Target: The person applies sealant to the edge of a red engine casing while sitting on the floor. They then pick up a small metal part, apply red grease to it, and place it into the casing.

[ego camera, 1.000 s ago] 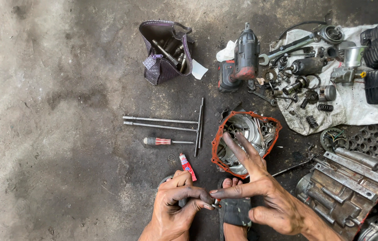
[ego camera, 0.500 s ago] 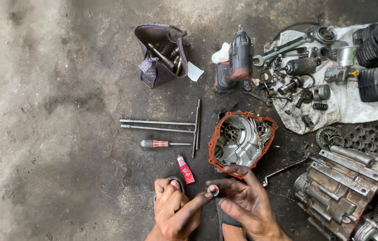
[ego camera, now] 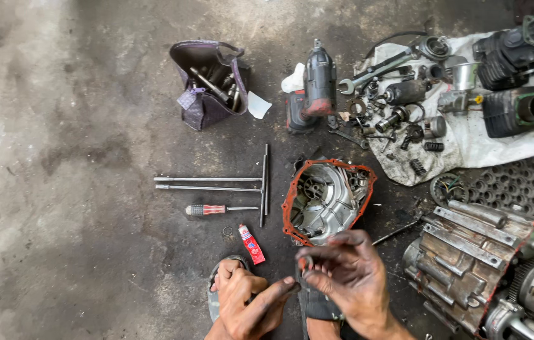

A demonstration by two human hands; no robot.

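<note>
1. Your right hand (ego camera: pixel 349 274) is pinched shut on a small metal ring (ego camera: pixel 305 261), held between thumb and fingertips just under the engine cover.
2. Your left hand (ego camera: pixel 248 302) sits close beside the right, loosely curled, its forefinger stretched out towards the ring; whether it grips anything you cannot tell from here. The two hands are near each other but not joined.
3. Just above your left hand lies a small red tube (ego camera: pixel 252 243), with a tiny washer (ego camera: pixel 227 231) on the floor to its left.
4. Directly beyond your right hand lies the engine cover (ego camera: pixel 327 200), open side up, with an orange gasket round its rim.
5. To the right of your right hand lies the engine block (ego camera: pixel 475 264).
6. Further out from your left hand lie a red-handled screwdriver (ego camera: pixel 216 209) and two long T-handle wrenches (ego camera: pixel 216 183).
7. Farther still, past the cover, lies a power impact driver (ego camera: pixel 314 88).
8. Far beyond your left hand stands a purple tool bag (ego camera: pixel 207 85), with sockets inside.
9. Far to the right, a white cloth (ego camera: pixel 468 145) carries loose parts, a spanner (ego camera: pixel 377 71) and two dark cylinders (ego camera: pixel 519 110).
</note>
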